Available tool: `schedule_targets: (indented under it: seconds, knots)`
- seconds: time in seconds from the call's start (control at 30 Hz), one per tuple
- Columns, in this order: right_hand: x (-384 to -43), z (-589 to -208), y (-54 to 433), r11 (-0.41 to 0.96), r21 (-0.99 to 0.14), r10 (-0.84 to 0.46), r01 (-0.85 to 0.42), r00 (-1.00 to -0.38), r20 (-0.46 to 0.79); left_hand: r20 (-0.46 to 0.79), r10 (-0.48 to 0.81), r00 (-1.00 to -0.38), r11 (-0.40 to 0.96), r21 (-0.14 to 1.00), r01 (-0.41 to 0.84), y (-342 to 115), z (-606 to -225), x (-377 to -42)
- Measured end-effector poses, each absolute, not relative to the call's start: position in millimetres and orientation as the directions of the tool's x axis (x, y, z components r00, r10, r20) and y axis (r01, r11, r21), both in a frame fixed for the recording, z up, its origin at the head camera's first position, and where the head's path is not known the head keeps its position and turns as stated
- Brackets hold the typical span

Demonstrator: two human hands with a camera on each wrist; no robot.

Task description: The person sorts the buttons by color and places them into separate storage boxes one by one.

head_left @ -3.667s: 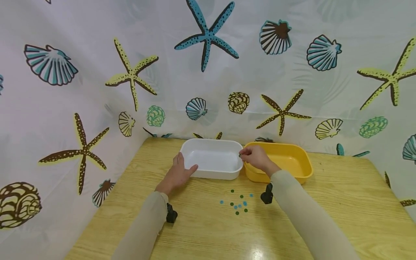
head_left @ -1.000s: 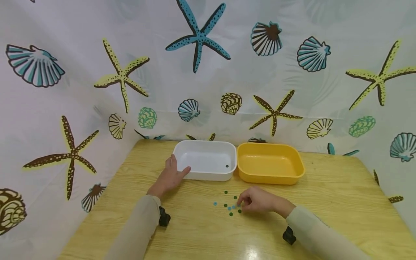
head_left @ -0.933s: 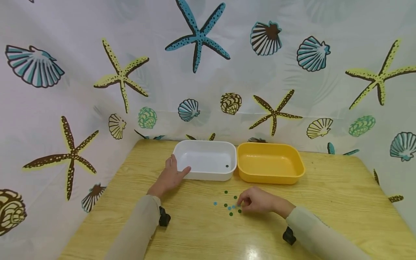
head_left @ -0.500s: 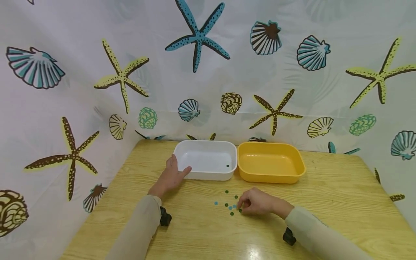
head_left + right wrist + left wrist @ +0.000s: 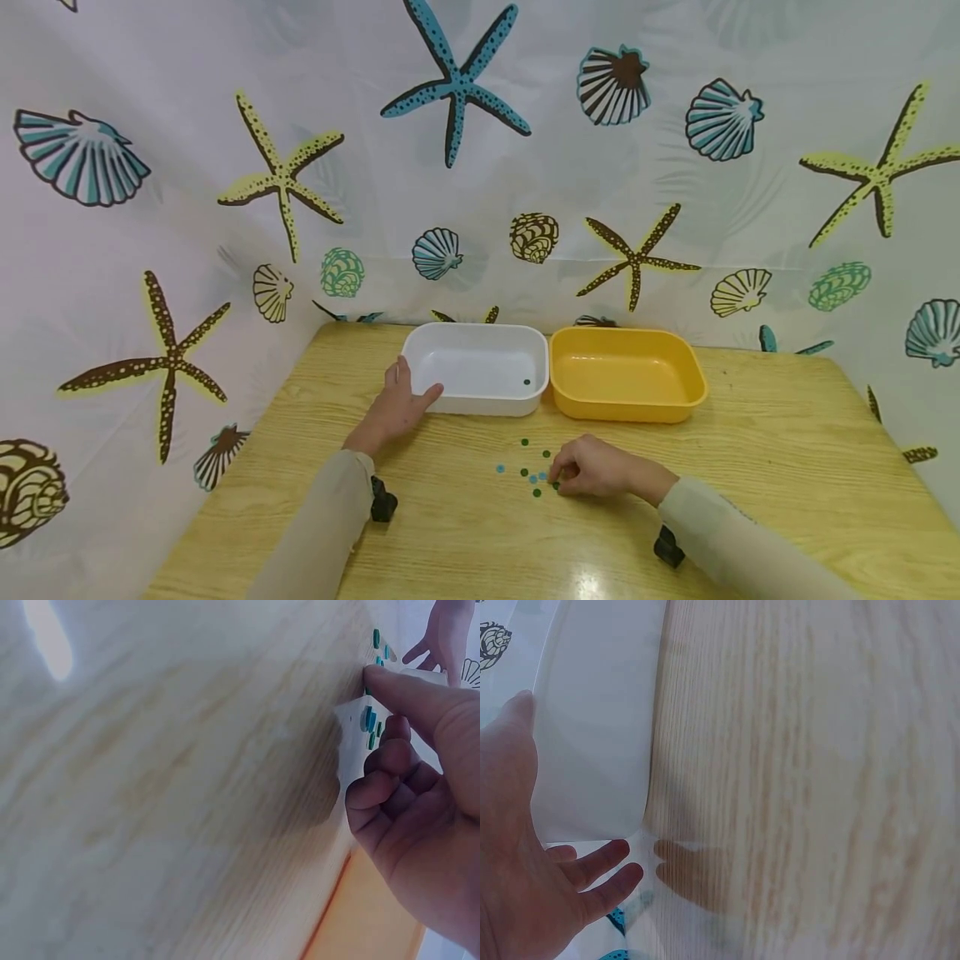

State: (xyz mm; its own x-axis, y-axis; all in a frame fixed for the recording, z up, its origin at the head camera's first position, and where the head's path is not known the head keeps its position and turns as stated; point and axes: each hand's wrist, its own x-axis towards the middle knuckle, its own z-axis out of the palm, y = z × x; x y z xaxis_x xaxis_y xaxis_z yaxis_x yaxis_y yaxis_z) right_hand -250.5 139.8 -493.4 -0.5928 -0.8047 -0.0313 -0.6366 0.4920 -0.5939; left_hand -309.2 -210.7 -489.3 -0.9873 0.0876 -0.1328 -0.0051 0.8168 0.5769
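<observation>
My left hand (image 5: 393,408) rests on the left front corner of a white plastic tub (image 5: 480,406). In the left wrist view its thumb lies along the tub's wall (image 5: 592,720), and its fingers spread beyond the short end. My right hand (image 5: 596,468) is on the table with curled fingers. Its thumb and index fingertips are down among small blue and green buttons (image 5: 533,479). A dark green button (image 5: 557,487) shows at the thumb tip, and teal ones (image 5: 367,718) lie close by the fingers. Whether a button is pinched is hidden. One dark button (image 5: 527,382) lies inside the white tub.
A yellow tub (image 5: 630,412) stands right beside the white one, against the back of the table. Several loose buttons, such as a green button (image 5: 524,442) and a blue button (image 5: 500,469), lie in front of the tubs. A patterned curtain (image 5: 480,200) surrounds the wooden table (image 5: 450,533).
From the gap between the tubs, my right hand has come down to the loose buttons and stayed there. A dark button now lies in the white tub. My left hand keeps its place.
</observation>
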Motion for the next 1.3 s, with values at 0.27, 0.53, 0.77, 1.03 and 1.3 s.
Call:
schedule_targets:
  seconds: [0.27, 0.53, 0.77, 1.03, 1.3]
  knots:
    - [-252.3, -493.8, 139.4, 0.5, -0.586, -0.801, -0.637, -0.597, -0.035, -0.139, 0.087, -0.986, 0.818, 0.575, -0.008, -212.1, -490.8, -310.4]
    - [-251.6, -493.6, 139.1, 0.501, -0.593, -0.798, -0.63, -0.602, -0.035, -0.141, 0.08, -0.987, 0.814, 0.58, -0.016, -211.2, -490.2, -310.2]
    - [-251.6, -493.3, 139.9, 0.534, -0.574, -0.779, -0.621, -0.625, -0.049, -0.135, 0.082, -0.987, 0.811, 0.586, -0.012, -210.7, -489.3, -309.3]
    - [-255.1, -488.1, 145.3, 0.55, -0.647, -0.748, -0.529, -0.657, -0.098, -0.137, 0.078, -0.988, 0.818, 0.575, -0.015, -211.9, -491.0, -311.5]
    - [-257.8, -471.3, 146.9, 0.536, -0.69, -0.723, -0.485, -0.686, -0.08, -0.138, 0.079, -0.987, 0.81, 0.586, -0.017, -211.4, -490.3, -310.7]
